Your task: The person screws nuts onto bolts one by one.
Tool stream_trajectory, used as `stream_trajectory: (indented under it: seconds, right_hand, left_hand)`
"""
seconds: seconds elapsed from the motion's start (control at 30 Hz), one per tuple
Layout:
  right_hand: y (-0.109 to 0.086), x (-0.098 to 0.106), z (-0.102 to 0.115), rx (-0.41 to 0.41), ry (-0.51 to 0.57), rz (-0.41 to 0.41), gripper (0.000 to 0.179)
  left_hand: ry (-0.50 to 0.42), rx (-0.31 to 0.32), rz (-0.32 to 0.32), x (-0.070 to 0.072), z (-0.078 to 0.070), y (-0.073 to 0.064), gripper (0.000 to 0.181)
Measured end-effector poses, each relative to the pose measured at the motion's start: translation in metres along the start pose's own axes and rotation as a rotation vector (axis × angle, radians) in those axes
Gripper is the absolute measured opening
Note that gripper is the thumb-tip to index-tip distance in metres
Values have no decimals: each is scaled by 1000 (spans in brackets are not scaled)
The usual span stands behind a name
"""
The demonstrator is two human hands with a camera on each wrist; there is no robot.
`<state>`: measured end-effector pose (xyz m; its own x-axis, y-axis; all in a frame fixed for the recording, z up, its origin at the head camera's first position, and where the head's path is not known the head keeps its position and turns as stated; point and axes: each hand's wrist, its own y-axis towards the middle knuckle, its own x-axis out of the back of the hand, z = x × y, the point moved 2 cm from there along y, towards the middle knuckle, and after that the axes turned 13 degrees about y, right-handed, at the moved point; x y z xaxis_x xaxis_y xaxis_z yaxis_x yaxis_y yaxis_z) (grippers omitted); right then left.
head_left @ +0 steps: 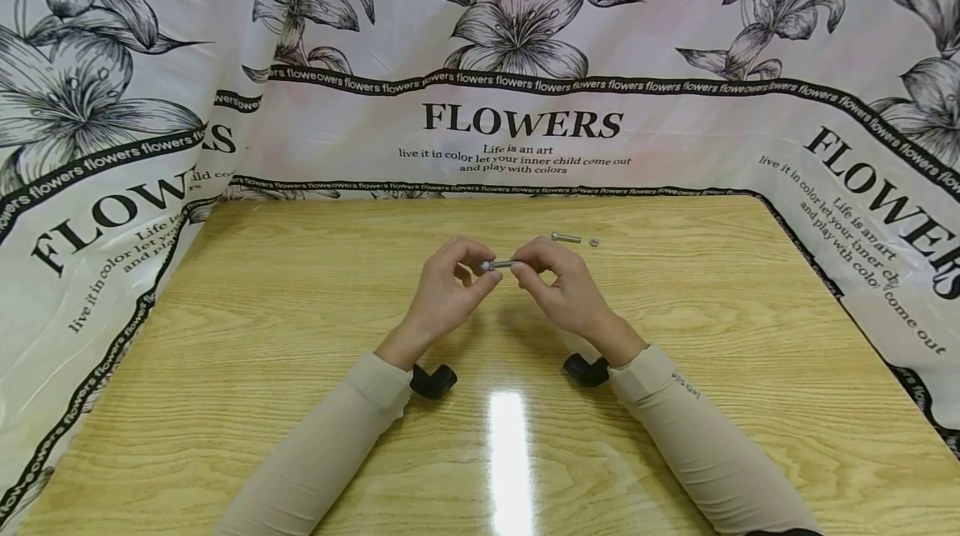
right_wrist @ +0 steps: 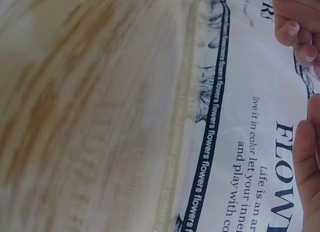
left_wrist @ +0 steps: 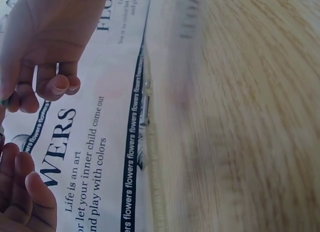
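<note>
Above the middle of the table, my left hand (head_left: pixel 450 286) and right hand (head_left: pixel 562 286) hold a small metal bolt (head_left: pixel 504 264) level between them. The left thumb and fingers pinch its thicker left end; whether that is the head or a nut is too small to tell. The right thumb and fingertips pinch the other end and cover its tip. In the left wrist view the right hand (left_wrist: pixel 55 37) is above the left hand (left_wrist: pixel 27 192). The right wrist view catches only parts of the left hand (right_wrist: pixel 300 30) and right hand (right_wrist: pixel 307 167).
A second bolt (head_left: pixel 566 237) lies on the wooden table (head_left: pixel 300 286) behind the right hand, with a loose nut (head_left: pixel 594 242) just to its right. A flower-printed cloth (head_left: pixel 517 136) hangs along the back and both sides. Black wrist mounts (head_left: pixel 433 382) sit under both wrists.
</note>
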<state>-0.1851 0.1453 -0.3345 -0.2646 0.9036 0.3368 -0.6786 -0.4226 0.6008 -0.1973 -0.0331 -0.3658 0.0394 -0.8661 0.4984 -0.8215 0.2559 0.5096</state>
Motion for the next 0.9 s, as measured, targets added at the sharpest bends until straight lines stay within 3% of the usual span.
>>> stream_trajectory:
  seconds: [0.23,0.6,0.9]
  right_hand:
    - [0,1,-1,-29,5,8,13]
    - [0,2,-2,-170,-21,25,11]
    - [0,3,-1,-147,-44,43,9]
  left_hand:
    - [28,16,29,1,0,1,13]
    - [32,52,37,0,4,0,9]
    - [30,56,47,0,5,0,9]
